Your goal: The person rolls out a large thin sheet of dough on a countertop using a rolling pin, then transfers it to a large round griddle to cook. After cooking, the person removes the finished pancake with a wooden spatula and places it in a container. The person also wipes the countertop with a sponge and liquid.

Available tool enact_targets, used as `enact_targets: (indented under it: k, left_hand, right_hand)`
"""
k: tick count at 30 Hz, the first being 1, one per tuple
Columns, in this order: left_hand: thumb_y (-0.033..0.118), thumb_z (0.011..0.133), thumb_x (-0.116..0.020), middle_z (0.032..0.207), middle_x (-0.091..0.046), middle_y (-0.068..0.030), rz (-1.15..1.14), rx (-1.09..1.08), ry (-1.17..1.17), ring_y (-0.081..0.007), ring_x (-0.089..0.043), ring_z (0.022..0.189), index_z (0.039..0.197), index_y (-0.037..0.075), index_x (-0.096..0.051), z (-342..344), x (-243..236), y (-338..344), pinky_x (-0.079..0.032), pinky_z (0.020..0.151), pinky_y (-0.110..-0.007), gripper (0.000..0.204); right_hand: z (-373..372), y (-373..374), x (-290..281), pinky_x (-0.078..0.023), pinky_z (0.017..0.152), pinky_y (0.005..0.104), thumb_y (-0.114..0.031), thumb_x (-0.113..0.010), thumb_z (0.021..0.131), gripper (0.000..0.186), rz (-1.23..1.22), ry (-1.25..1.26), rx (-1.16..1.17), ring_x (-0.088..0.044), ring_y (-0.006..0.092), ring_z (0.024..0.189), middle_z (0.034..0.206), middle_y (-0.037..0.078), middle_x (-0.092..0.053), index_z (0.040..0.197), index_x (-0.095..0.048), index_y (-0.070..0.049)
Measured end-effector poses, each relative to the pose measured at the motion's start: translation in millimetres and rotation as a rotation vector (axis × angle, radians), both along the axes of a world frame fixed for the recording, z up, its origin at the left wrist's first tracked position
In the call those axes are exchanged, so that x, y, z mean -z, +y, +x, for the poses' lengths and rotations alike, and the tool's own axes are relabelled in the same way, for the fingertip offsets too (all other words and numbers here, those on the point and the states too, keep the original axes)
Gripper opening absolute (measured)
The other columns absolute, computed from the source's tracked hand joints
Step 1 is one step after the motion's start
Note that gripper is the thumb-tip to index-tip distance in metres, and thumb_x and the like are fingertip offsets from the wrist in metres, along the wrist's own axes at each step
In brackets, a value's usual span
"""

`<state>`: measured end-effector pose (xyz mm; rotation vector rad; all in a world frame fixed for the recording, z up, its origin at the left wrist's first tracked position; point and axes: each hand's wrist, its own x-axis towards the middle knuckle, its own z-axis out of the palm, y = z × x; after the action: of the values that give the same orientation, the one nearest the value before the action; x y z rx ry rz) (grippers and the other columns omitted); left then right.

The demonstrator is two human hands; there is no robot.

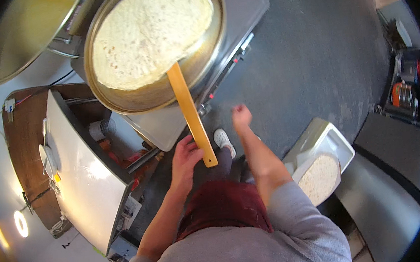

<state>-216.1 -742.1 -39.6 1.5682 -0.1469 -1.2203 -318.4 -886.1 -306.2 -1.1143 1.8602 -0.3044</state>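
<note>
A large pale flatbread (154, 33), lightly spotted brown, lies across a wide round metal pan (132, 102). The flat end of a long wooden spatula (191, 115) meets the flatbread's near edge; its handle, with a hole at the end, sticks out over the pan's rim towards me. My left hand (185, 163) is right beside that handle, fingers apart and slightly curved, thumb near its left edge. Away to the right, over the floor, my right hand (241, 116) is closed with its fingers curled; I see nothing in it.
The pan stands on a grey stove top (246, 3) with red-marked knobs. A big metal lid (22, 37) is raised at the upper left. On my right, a round of flatbread (319, 179) rests by a white bin (316, 144). A white cabinet (86, 167) stands left.
</note>
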Motion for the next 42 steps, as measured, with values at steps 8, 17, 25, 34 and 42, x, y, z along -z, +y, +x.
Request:
enact_targets:
  k: [8, 17, 25, 34, 42]
  left_hand:
    - [0.008, 0.073, -0.073, 0.074, -0.06, -0.0105, 0.401, -0.11, -0.595, -0.0213, -0.062, 0.067, 0.094, 0.002, -0.055, -3, 34, -2, -0.051, 0.064, -0.038, 0.028]
    - [0.017, 0.069, -0.076, 0.087, -0.069, -0.0246, 0.497, -0.112, -1.14, -0.0452, -0.066, 0.087, 0.098, 0.005, -0.064, 63, 24, -35, -0.052, 0.077, -0.052, 0.034]
    - [0.01, 0.068, -0.071, 0.088, -0.07, -0.0208, 0.369, -0.145, -1.445, -0.0418, -0.067, 0.086, 0.099, 0.006, -0.066, 87, -90, 42, -0.053, 0.077, -0.048, 0.031]
    - [-0.005, 0.068, -0.063, 0.079, -0.064, -0.0064, 0.094, 0.063, -1.24, -0.0131, -0.062, 0.076, 0.093, -0.003, -0.06, 23, -196, 150, -0.049, 0.071, -0.027, 0.025]
    - [-0.008, 0.069, -0.061, 0.083, -0.056, 0.0011, -0.126, 0.417, -0.795, -0.0062, -0.053, 0.078, 0.093, -0.001, -0.057, -51, -197, 231, -0.044, 0.075, -0.021, 0.026]
  right_hand:
    - [-207, 67, 5, -0.042, 0.048, 0.0266, -0.013, -0.06, 0.093, 0.008, 0.073, -0.46, 0.153, -0.051, 0.0107, 0.056, 0.068, 0.001, -0.056, 0.087, -0.058, -0.008]
    - [-272, 42, -98, -0.041, 0.051, 0.0237, -0.014, -0.062, 0.096, 0.006, -0.04, -0.599, 0.169, -0.05, 0.0093, 0.059, 0.075, 0.001, -0.059, 0.095, -0.059, -0.009]
    - [-181, -16, -210, -0.043, 0.061, 0.0232, -0.008, -0.062, 0.095, 0.012, -0.325, -0.871, -0.111, -0.05, 0.0078, 0.067, 0.079, -0.001, -0.054, 0.105, -0.059, -0.002]
    - [-104, -20, -323, -0.05, 0.086, 0.0272, -0.014, -0.068, 0.093, 0.04, -0.397, -1.335, -0.081, -0.062, 0.0135, 0.099, 0.11, 0.007, -0.066, 0.129, -0.057, 0.001]
    - [-197, 81, -301, -0.038, 0.111, 0.0425, -0.066, -0.071, 0.079, 0.113, -0.081, -1.572, 0.456, -0.041, 0.0307, 0.137, 0.153, 0.021, -0.034, 0.154, -0.015, -0.002]
